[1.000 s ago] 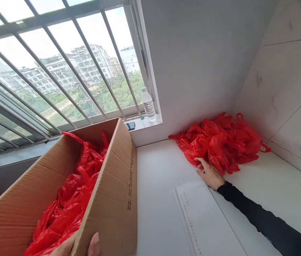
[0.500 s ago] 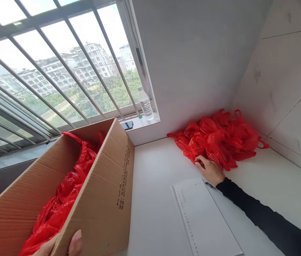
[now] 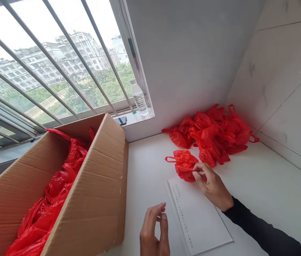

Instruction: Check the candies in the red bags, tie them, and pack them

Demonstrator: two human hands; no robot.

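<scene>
My right hand pinches one red plastic bag and holds it just above the far end of a white sheet of paper on the white counter. Behind it, in the corner, lies a pile of red bags. My left hand hovers over the counter near the paper's left edge, fingers loosely curled with nothing in them. At the left stands a large cardboard box filled with more red bags.
A barred window fills the upper left. On its sill stand a clear water bottle and a dark phone. A grey wall and a tiled wall close off the counter's far corner.
My right hand has pulled one red bag out of the pile toward the paper. My left hand has let go of the box edge and moved right, over the counter.
</scene>
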